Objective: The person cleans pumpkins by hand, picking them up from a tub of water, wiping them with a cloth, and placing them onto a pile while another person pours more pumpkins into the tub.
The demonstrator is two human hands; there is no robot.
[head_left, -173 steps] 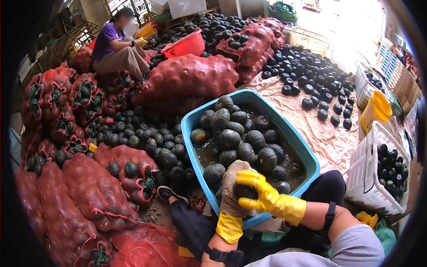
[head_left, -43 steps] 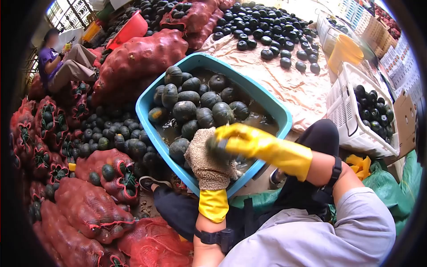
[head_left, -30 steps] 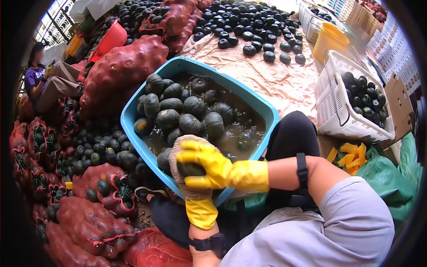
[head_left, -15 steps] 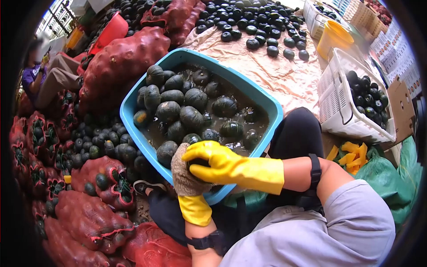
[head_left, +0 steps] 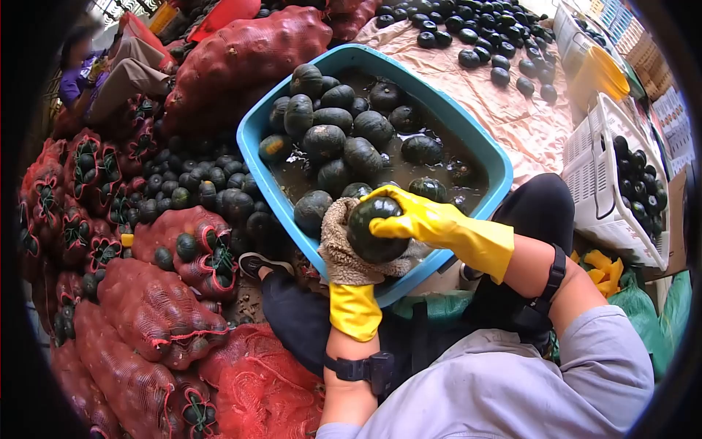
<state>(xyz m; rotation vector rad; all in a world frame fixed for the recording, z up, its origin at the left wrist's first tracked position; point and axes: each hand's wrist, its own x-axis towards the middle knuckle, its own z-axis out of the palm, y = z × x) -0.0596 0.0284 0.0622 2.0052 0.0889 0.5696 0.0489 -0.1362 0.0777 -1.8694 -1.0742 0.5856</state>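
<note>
A wet, dark green pumpkin (head_left: pixel 371 238) is held between my two hands over the near rim of a blue tub (head_left: pixel 252 146). My right hand (head_left: pixel 420 223), in a yellow rubber glove, grips the pumpkin from the right with fingers and thumb on its skin. A shaggy beige-brown cloth (head_left: pixel 340 245) covers most of my left hand (head_left: pixel 355 307), leaving mainly the yellow cuff visible. That hand presses the cloth around the pumpkin's left side and underside; its fingers are hidden. Several more pumpkins (head_left: pixel 324 143) sit in the tub's murky water (head_left: pixel 398 172).
Red mesh sacks (head_left: pixel 245 62) and loose pumpkins (head_left: pixel 205 179) lie at left, where another person (head_left: pixel 88 77) sits. Pumpkins (head_left: pixel 482 36) rest on a pale sheet (head_left: pixel 504 128) behind the tub. At right stand a white crate (head_left: pixel 592 175) holding pumpkins and a yellow bucket (head_left: pixel 599 77).
The pumpkin has turned and come up into fuller view, the cloth now below and left of it. My right hand has shifted its grip across it. The camera view has moved too.
</note>
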